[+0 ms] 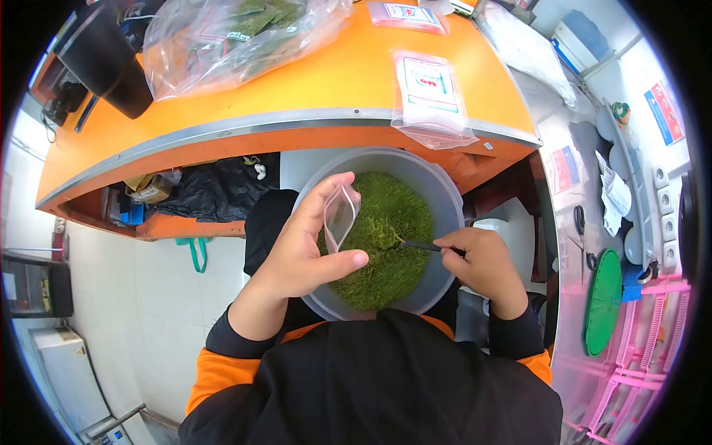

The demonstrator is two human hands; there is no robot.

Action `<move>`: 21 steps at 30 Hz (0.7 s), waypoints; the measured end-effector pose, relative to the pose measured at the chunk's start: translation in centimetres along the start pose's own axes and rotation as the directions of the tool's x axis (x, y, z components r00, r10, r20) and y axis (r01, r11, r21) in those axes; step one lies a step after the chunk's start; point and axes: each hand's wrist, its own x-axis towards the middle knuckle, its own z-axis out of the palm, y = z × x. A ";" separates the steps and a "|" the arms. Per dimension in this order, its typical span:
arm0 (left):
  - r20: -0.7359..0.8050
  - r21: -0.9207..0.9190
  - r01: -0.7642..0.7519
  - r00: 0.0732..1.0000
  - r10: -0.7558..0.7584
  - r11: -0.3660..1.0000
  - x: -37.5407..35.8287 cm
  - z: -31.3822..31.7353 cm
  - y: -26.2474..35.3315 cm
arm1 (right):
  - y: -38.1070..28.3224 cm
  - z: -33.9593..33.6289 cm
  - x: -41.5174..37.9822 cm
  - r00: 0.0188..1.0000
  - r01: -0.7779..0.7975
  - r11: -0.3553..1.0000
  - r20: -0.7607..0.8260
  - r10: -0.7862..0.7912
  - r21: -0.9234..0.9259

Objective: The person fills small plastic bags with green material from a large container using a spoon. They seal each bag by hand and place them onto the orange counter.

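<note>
In my left hand (293,256) is a small clear zip bag (340,219), its mouth spread wide between thumb and fingers. My right hand (478,259) grips a slim black-handled tool (424,245), whose tip touches fine green moss-like material (389,278). A loose, paler tuft (378,228) of it shows by the tip; the exact kind of tool cannot be made out. The green material fills much of a round translucent tub (437,182) in front of my body. Both hands are over the tub, the bag on its left side and the tool on its right.
Beyond the tub runs an orange table (311,93) with a metal edge. On it lie a large clear bag (222,52) with green packets, stacked printed bags (430,93) and a black bin (104,55). At right are scissors (581,222), a green disc (604,300) and pink racks (638,341).
</note>
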 end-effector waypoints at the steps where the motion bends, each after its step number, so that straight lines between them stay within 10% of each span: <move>1: -0.011 -0.003 0.030 0.999 -0.030 1.000 0.1 0.1 0.0 | 0.1 -0.3 -0.1 1.000 -0.012 0.999 -0.009 0.013 0.039; 11: 0.036 0.578 0.072 0.993 -0.113 0.813 1.2 1.5 -1.9 | -1.1 -2.9 -0.6 0.948 0.088 0.995 -0.302 -0.100 -0.053; 15: 0.007 0.566 0.101 0.992 -0.127 0.818 1.3 2.0 -2.0 | -1.8 -2.4 -0.2 0.890 0.198 0.949 -0.361 -0.278 -0.244; 21: -0.042 0.511 0.156 0.987 -0.157 0.845 1.1 2.0 -1.5 | -1.8 -3.2 -0.6 0.904 0.090 0.988 -0.405 -0.135 -0.129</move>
